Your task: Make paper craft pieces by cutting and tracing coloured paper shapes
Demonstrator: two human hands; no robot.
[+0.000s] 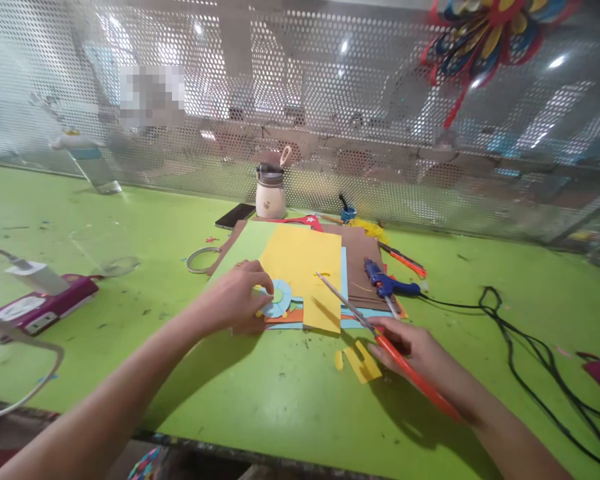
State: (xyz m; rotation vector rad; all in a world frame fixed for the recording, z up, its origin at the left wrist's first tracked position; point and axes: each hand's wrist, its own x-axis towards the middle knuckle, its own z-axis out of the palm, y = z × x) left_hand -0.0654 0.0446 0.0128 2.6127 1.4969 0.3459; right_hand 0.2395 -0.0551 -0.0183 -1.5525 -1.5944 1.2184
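Observation:
My left hand (pixel 240 297) is curled, its fingertips pinching a blue paper ring with cut tabs (pixel 279 299) at the near left corner of a stack of coloured paper sheets (pixel 300 267); yellow lies on top, with green, brown, orange and blue under it. In my right hand (pixel 414 350) I hold orange-handled scissors (pixel 380 337). Their blades point up and left over the yellow sheet. Yellow paper scraps (pixel 360 363) lie on the green table just left of that hand.
A blue glue gun (pixel 387 283) rests on the stack's right side, its black cord (pixel 530 353) looping right. Orange-handled tool (pixel 405 261), cream jar (pixel 271 193), phone (pixel 235 215), tape ring (pixel 200 259), and a purple-white device with cable (pixel 40 303) surround the green table (pixel 260 400). Perforated metal screen behind.

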